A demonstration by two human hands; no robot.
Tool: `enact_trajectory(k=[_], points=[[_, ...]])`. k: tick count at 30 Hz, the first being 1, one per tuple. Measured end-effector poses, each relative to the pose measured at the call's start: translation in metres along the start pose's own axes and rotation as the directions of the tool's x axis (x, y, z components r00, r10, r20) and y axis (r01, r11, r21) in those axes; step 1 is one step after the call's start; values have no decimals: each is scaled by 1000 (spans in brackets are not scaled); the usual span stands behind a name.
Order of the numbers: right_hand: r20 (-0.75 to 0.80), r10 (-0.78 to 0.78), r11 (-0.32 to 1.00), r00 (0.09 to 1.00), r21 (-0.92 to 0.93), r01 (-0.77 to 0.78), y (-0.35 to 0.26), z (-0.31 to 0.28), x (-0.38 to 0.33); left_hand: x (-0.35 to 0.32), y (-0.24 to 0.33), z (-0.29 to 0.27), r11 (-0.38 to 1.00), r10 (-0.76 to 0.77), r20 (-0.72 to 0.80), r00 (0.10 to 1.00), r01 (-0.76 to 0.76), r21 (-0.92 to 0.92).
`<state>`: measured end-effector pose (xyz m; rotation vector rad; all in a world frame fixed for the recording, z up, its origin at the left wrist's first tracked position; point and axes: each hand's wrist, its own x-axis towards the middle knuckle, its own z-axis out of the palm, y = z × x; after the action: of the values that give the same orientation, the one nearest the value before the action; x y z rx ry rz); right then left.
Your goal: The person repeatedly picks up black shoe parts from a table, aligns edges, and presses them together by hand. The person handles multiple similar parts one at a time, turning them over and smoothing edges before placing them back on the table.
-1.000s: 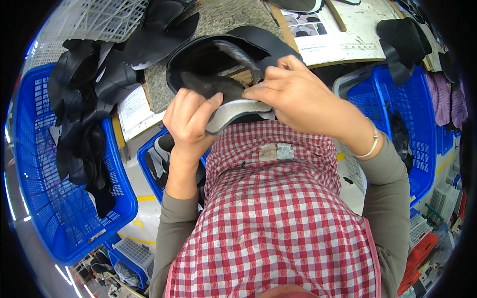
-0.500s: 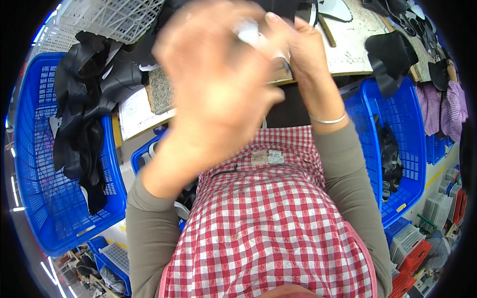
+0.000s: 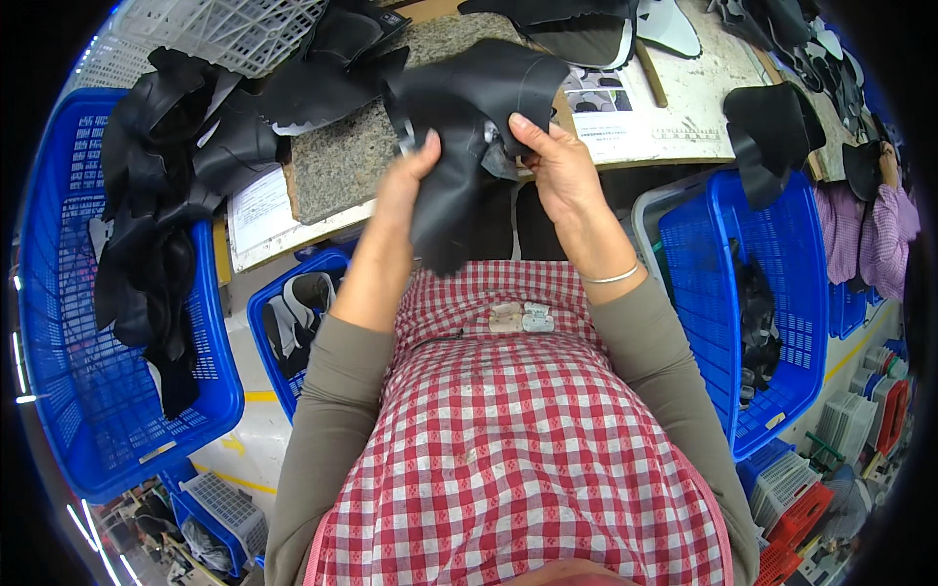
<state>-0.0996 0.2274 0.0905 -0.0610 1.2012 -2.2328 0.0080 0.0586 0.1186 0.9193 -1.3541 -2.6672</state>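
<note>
A black leather shoe upper [image 3: 469, 137] hangs in the air above my lap, held by both hands. My left hand [image 3: 405, 181] grips its left edge with the thumb on top. My right hand [image 3: 555, 166] pinches its right side near a pale lining patch. The piece droops down between my forearms. Behind it lies a speckled stone slab [image 3: 342, 156] on the workbench.
A big blue basket [image 3: 59, 391] at the left is draped with black leather pieces [image 3: 166, 205]. A smaller blue basket [image 3: 283, 322] sits below the bench, another blue basket [image 3: 772, 293] at the right. Papers [image 3: 625, 117] and more black pieces [image 3: 772, 127] cover the bench. Another person's sleeve [image 3: 894, 225] shows far right.
Both hands dropped from close to the camera and spread apart. The black leather piece now hangs unfolded between them, where a second ago they pressed a grey-edged part at the bench.
</note>
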Motion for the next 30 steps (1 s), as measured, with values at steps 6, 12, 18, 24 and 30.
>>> enact_trajectory(k=[6, 12, 18, 24, 30], points=[[1, -89, 996, 996, 9, 89, 10, 14, -5, -11, -74, 7, 806, -47, 105, 993, 100, -584], [107, -24, 893, 994, -445, 69, -14, -3, -13, -18, -24, -34, 877, 367, 191, 910, -407, 255], [543, 21, 248, 840, -816, 521, -86, 3, -53, -42, 54, -109, 412, 460, -53, 887, -160, 897], [973, 164, -523, 164, -55, 851, -62, 11, -105, -64, 9, -99, 795, -243, 315, 917, 2, 607], [982, 88, -511, 169, -101, 854, -40, -7, -119, -74, -73, -89, 876, -413, 372, 831, 251, 412]])
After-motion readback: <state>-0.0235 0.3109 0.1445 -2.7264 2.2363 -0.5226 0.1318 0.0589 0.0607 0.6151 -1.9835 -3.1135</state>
